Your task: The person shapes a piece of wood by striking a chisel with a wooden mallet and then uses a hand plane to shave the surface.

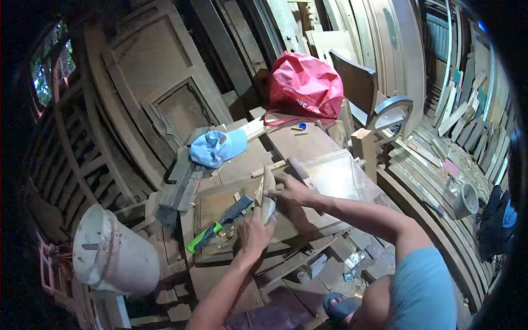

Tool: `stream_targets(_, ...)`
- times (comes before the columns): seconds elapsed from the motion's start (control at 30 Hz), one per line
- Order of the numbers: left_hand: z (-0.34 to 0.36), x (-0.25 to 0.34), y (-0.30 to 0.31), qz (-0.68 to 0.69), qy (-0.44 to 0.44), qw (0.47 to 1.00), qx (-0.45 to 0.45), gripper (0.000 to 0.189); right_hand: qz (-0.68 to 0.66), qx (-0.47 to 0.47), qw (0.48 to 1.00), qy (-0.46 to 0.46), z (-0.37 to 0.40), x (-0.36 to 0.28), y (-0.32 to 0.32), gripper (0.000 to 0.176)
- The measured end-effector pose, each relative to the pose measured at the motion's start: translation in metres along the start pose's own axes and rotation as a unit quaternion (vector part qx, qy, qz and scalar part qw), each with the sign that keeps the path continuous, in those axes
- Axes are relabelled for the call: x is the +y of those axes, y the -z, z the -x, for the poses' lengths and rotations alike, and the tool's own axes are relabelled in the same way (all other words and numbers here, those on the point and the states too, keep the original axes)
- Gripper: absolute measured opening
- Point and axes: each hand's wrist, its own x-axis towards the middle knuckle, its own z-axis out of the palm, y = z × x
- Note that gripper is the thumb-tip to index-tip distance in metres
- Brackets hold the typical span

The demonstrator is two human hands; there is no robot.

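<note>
A pale, curved piece of wood (268, 192) stands tilted between my hands above a framed wooden panel (212, 203). My left hand (256, 233) closes around its lower end. My right hand (292, 191) has its fingers against the upper right side, thumb toward the wood; the exact grip is partly hidden. Left of my left hand lies a chisel (220, 224) with a green and black handle and a broad dark blade, beside wood shavings (224, 237). Just beyond my right hand is a dark, rounded wooden tool (298, 168), perhaps a mallet.
A light blue cap (219, 147) and a red bag (306, 87) sit toward the back of the bench. A white bucket (118, 256) stands at the left, and a chair (357, 88) at the back right. Stacked boards (434, 220) line the right floor.
</note>
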Motion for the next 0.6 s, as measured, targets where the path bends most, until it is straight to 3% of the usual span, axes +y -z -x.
stream_targets(0.03,0.0,-0.002,-0.003,0.008,-0.019,1.0,0.015,0.039,0.0,0.002,1.0,0.001,0.002,0.0,0.0,0.063)
stream_targets(0.13,0.002,-0.01,-0.011,0.004,-0.039,0.998,0.039,0.038,-0.164,0.015,0.984,-0.07,0.01,-0.009,-0.006,0.058)
stream_targets(0.23,0.003,0.001,-0.005,-0.024,-0.05,0.997,0.051,0.038,-0.171,0.024,0.982,-0.083,0.011,-0.004,-0.007,0.055)
stream_targets(0.3,0.004,0.002,-0.005,-0.042,-0.056,0.996,0.054,0.039,-0.145,0.024,0.985,-0.09,0.023,-0.039,0.005,0.056)
stream_targets(0.37,0.003,-0.002,-0.011,-0.035,-0.069,0.995,0.057,0.039,-0.125,0.022,0.975,-0.184,0.025,-0.039,0.008,0.056)
stream_targets(0.4,0.003,-0.001,-0.011,-0.035,-0.07,0.995,0.057,0.039,-0.154,0.026,0.978,-0.141,0.026,-0.03,0.008,0.06)
stream_targets(0.47,0.004,0.002,-0.009,-0.055,-0.055,0.997,0.016,0.04,-0.14,0.033,0.977,-0.158,0.026,-0.024,0.01,0.061)
stream_targets(0.6,0.002,-0.006,-0.017,-0.054,-0.087,0.994,0.029,0.04,-0.117,0.067,0.974,-0.181,0.023,0.0,0.009,0.057)
